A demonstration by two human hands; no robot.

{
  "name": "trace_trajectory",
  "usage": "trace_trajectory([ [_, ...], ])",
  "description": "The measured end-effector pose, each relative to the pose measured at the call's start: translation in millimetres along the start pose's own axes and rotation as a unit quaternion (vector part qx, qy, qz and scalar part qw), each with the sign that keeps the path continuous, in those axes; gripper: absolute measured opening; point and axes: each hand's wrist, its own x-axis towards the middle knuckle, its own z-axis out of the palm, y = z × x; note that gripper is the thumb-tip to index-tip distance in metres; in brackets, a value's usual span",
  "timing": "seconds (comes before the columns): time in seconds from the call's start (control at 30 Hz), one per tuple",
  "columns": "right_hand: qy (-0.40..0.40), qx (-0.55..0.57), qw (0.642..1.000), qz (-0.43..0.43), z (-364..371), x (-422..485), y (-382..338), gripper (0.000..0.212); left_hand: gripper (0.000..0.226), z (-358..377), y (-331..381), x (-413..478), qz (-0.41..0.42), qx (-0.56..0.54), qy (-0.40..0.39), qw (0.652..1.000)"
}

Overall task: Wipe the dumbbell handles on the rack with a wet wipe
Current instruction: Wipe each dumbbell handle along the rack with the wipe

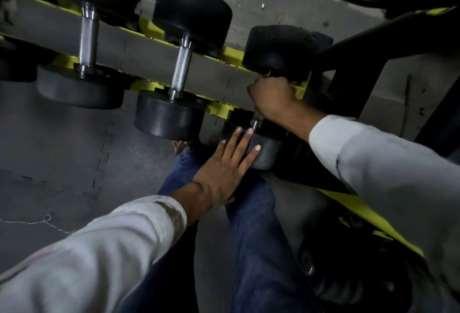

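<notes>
The scene is seen from one head-worn camera (wide-angle, so lines bend at the edges), aimed forward and steeply down. The rack [231, 55] is viewed from close above, across the upper frame. The left sleeve [99, 250] and right sleeve [385, 163] are seen entering from the lower corners, over the floor [62, 163].

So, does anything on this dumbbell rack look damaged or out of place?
On the rightmost dumbbell, which the right hand grips, the far black rubber head looks ragged along its upper right rim, unlike the smooth head of the middle dumbbell. Nothing else stands out.
</notes>
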Motion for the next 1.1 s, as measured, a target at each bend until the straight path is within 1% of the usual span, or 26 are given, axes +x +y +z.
trace_trajectory([
  [0.07,-0.132,0.030,0.990,-0.048,-18.8,5.1,-19.7,0.025,0.132,-0.5,0.1,0.0,0.000,-0.003,0.001,1.000],
  [0.1,-0.179,0.050,0.980,-0.067,-26.2,6.9,-26.5,0.022,0.133,-1.0,0.2,0.3,-0.001,-0.007,-0.002,1.000],
  [0.17,-0.221,0.077,0.967,-0.096,-33.1,6.5,-31.1,0.008,0.135,-0.3,-0.5,2.7,0.002,-0.011,-0.010,1.000],
  [0.2,-0.222,0.082,0.966,-0.100,-36.1,3.6,-29.7,0.005,0.136,0.5,-1.4,3.7,0.003,-0.008,-0.011,1.000],
  [0.23,-0.222,0.078,0.967,-0.101,-37.5,-0.1,-27.0,0.008,0.137,1.3,-1.8,4.1,0.004,-0.005,-0.012,1.000],
  [0.3,-0.187,0.053,0.976,-0.096,-36.4,-7.4,-15.4,0.018,0.137,3.9,-2.8,4.2,0.009,0.001,-0.008,1.000],
  [0.33,-0.143,0.022,0.986,-0.084,-30.6,-8.3,-7.1,0.019,0.136,4.8,-2.8,4.2,0.011,0.004,-0.002,1.000],
  [0.4,-0.022,-0.027,0.999,-0.022,-18.6,-10.4,9.9,0.021,0.137,4.6,-1.8,3.7,0.012,-0.001,0.003,1.000],
  [0.47,0.048,-0.026,0.998,0.021,-4.0,-20.4,15.8,0.019,0.137,3.7,-1.1,4.2,0.011,-0.002,0.001,1.000],
  [0.5,0.050,-0.006,0.999,0.012,1.4,-28.8,10.5,0.019,0.137,2.8,-1.0,4.0,0.009,0.000,0.000,1.000],
  [0.53,0.034,0.015,0.999,-0.022,8.4,-35.2,4.0,0.019,0.138,2.8,-1.2,3.6,0.009,0.002,-0.002,1.000],
  [0.6,-0.014,0.027,0.989,-0.142,22.1,-41.9,-3.2,0.021,0.139,2.7,-1.4,3.3,0.009,0.003,-0.001,1.000],
  [0.63,-0.002,0.021,0.987,-0.160,20.8,-39.1,0.4,0.023,0.139,2.8,-1.3,3.2,0.009,0.003,-0.001,1.000],
  [0.7,0.074,0.054,0.992,-0.087,28.6,-26.8,19.7,0.026,0.140,3.8,-1.3,4.3,0.006,0.004,0.001,1.000],
  [0.73,0.110,0.097,0.988,-0.048,37.2,-22.8,25.6,0.026,0.140,4.1,-1.2,4.4,0.005,0.004,0.001,1.000],
  [0.77,0.112,0.118,0.986,-0.040,42.9,-22.9,27.3,0.024,0.140,4.2,-1.3,4.4,0.004,0.004,-0.001,1.000],
  [0.8,0.109,0.118,0.983,-0.086,50.9,-24.1,24.2,0.023,0.140,4.6,-1.2,4.2,0.004,0.005,-0.001,1.000],
  [0.83,0.085,0.135,0.975,-0.155,54.6,-27.8,21.5,0.026,0.138,4.4,-0.8,3.7,0.004,0.005,-0.002,1.000],
  [0.87,0.080,0.190,0.953,-0.223,53.3,-32.3,19.6,0.029,0.137,4.2,-0.4,3.4,0.006,0.004,-0.001,1.000],
  [0.9,0.109,0.279,0.924,-0.238,54.7,-31.1,21.0,0.026,0.136,4.3,0.1,3.4,0.006,0.002,0.001,1.000],
  [0.93,0.163,0.312,0.910,-0.220,58.6,-25.5,25.1,0.021,0.135,5.0,-0.1,4.1,0.006,0.000,0.003,1.000],
  [0.97,0.204,0.320,0.906,-0.187,61.5,-21.8,27.4,0.016,0.134,5.2,-0.9,4.8,0.006,-0.002,0.003,1.000],
  [1.0,0.210,0.281,0.922,-0.165,65.4,-16.6,28.2,0.015,0.134,5.7,-1.3,5.1,0.006,-0.004,0.001,1.000],
  [1.03,0.214,0.186,0.943,-0.171,64.7,-18.2,22.7,0.019,0.133,6.3,-1.6,5.2,0.004,-0.005,0.001,1.000],
  [1.07,0.214,0.076,0.951,-0.208,65.7,-24.2,15.7,0.023,0.133,7.4,-1.9,5.3,0.004,-0.006,0.001,1.000],
  [1.1,0.193,0.006,0.949,-0.250,66.7,-30.0,13.7,0.023,0.134,7.6,-1.6,5.3,0.004,-0.007,0.001,1.000],
])
